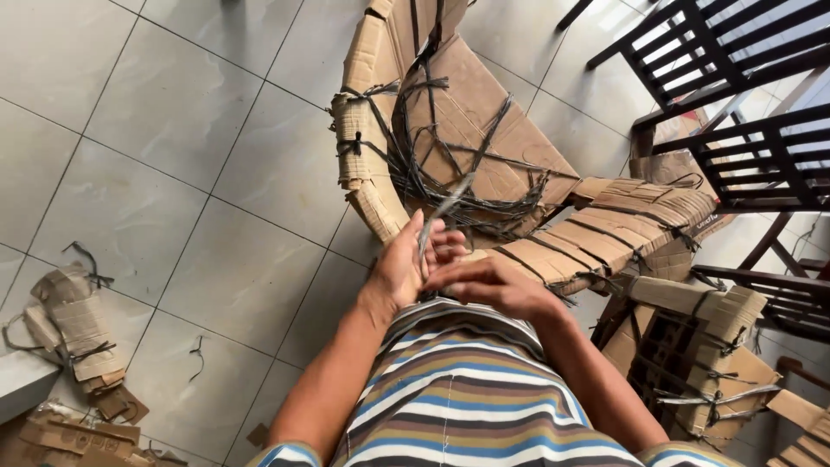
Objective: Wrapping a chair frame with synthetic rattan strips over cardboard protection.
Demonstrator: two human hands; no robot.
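Grey strap [445, 212] in both hands' [406, 268] closed grip, above cardboard wrapping [484, 130].

Soft daylight is flooding in from the upper right, well beyond the fingers [445, 246], and is washing the pale glossy floor tiles [173, 130] behind the dark slatted wooden chairs [735, 104] into near-white glare. Shadows are staying faint and diffuse under the cardboard-wrapped furniture frame [484, 130]. The thin grey strap [445, 207] rising from the fingers is smearing with motion blur, and the wide lens is bending straight lines outward near the edges.
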